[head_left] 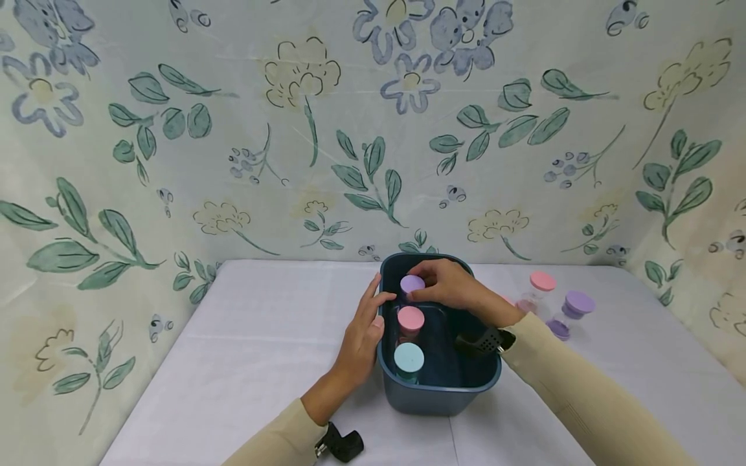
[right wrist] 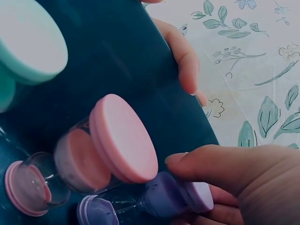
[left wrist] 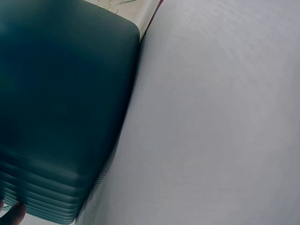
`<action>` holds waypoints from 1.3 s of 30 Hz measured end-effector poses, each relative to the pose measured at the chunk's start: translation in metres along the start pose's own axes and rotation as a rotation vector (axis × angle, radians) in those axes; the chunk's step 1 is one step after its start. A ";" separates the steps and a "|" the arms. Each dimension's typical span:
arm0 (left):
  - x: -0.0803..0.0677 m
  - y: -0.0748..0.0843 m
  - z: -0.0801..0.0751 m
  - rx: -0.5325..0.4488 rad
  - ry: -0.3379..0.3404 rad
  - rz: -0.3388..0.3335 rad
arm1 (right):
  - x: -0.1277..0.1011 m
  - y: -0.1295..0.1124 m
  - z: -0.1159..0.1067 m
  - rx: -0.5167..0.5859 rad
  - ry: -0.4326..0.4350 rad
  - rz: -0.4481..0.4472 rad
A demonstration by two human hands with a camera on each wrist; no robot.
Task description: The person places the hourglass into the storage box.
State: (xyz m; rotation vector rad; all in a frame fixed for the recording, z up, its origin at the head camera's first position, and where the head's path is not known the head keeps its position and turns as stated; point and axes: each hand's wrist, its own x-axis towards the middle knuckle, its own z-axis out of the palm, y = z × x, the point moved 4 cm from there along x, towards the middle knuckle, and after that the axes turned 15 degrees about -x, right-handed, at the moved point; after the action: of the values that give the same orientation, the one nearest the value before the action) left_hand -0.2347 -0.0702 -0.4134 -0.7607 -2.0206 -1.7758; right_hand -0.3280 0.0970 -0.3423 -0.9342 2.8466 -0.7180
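A dark teal plastic bin (head_left: 434, 402) stands on the table. My left hand (head_left: 361, 343) holds its left wall, with fingers over the rim and a fingertip (left wrist: 15, 214) on the outside. Reaching inside, my right hand (head_left: 451, 283) pinches a purple-capped sand timer (head_left: 412, 283) near its top, at the bin's far end. The right wrist view shows that timer (right wrist: 164, 194) upright between thumb and fingers. Closer to me along the left wall stand a pink sand timer (head_left: 410, 318) and a mint-green one (head_left: 409, 357).
Right of the bin, a pink sand timer (head_left: 542, 282) and a purple one (head_left: 579, 303) stand on the white-covered table (head_left: 280, 336); another pink cap (head_left: 508, 300) is mostly hidden behind my right wrist. A floral cloth (head_left: 373, 129) hangs behind the table.
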 end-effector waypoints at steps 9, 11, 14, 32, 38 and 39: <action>-0.002 0.002 0.001 -0.001 -0.001 0.007 | -0.003 0.000 0.003 -0.035 -0.021 0.025; -0.003 0.001 0.001 0.003 0.000 0.009 | -0.003 0.000 0.003 -0.047 -0.030 0.028; -0.004 0.000 0.001 0.007 0.001 0.010 | -0.004 0.000 0.005 -0.065 -0.042 0.028; -0.006 0.001 0.001 0.018 0.000 0.016 | -0.005 -0.002 0.008 -0.109 -0.078 0.043; -0.007 0.001 0.001 0.019 -0.001 0.013 | -0.004 -0.002 0.009 -0.111 -0.088 0.040; -0.007 0.001 0.001 0.019 -0.002 0.011 | -0.004 -0.002 0.009 -0.109 -0.089 0.041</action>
State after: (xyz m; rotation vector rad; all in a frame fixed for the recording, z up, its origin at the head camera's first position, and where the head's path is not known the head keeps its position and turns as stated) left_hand -0.2288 -0.0701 -0.4167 -0.7666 -2.0272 -1.7485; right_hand -0.3217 0.0946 -0.3501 -0.8935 2.8422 -0.5087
